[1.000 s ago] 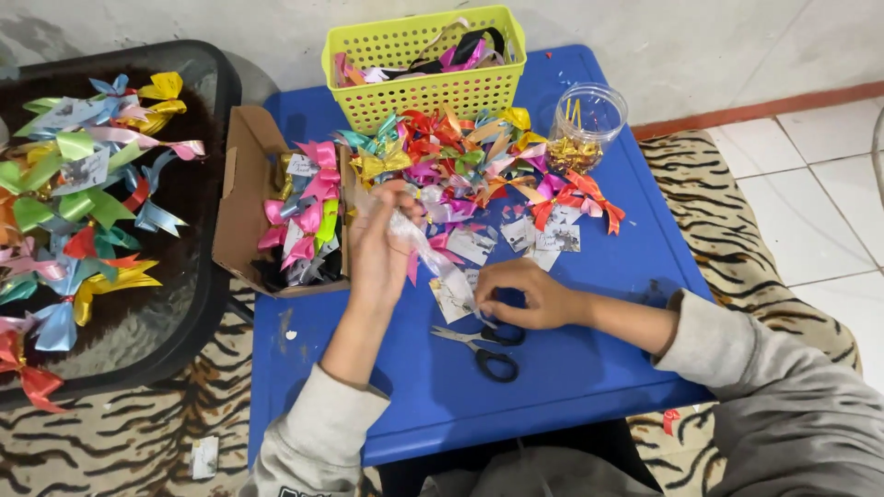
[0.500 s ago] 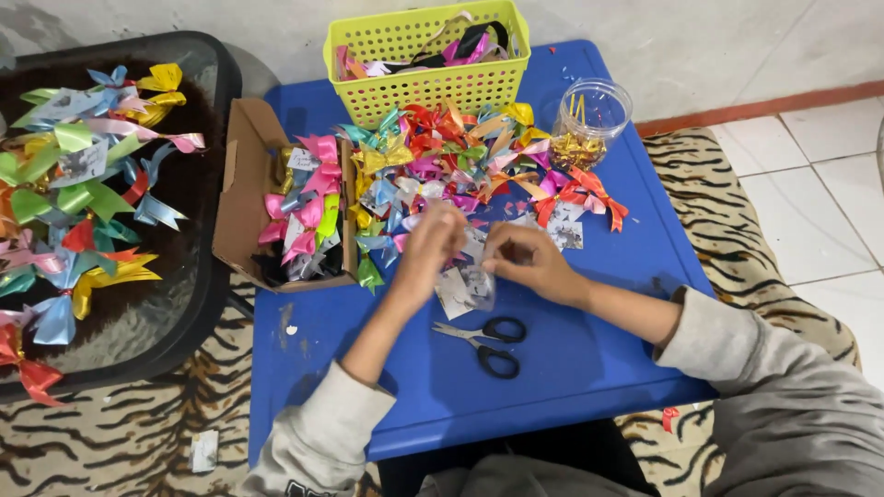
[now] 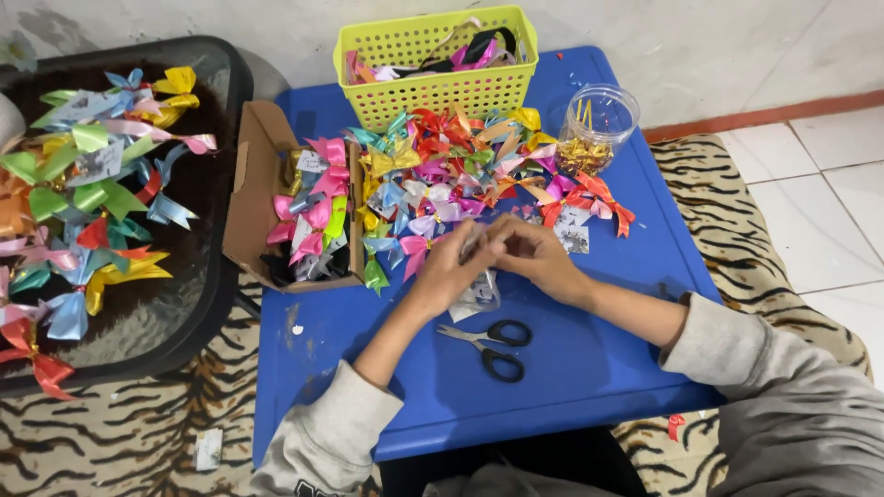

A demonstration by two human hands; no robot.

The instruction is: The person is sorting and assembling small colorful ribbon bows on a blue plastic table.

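My left hand (image 3: 448,273) and my right hand (image 3: 531,255) meet over the middle of the blue table (image 3: 589,368), fingers pinched together on a small clear plastic packet (image 3: 479,293) that hangs below them. Just beyond the hands lies a heap of coloured ribbon bows (image 3: 460,175). Black-handled scissors (image 3: 493,345) lie on the table just in front of the hands, untouched.
A yellow basket (image 3: 433,87) with ribbon scraps stands at the table's far edge, a clear jar (image 3: 597,129) of gold bits to its right. An open cardboard box (image 3: 253,198) holds more bows. A dark tray (image 3: 198,304) at left carries several bows. Tiger-print rug underneath.
My left hand came down from the bows by the box and joined my right hand at the table's middle. Both hands now close on the plastic packet.
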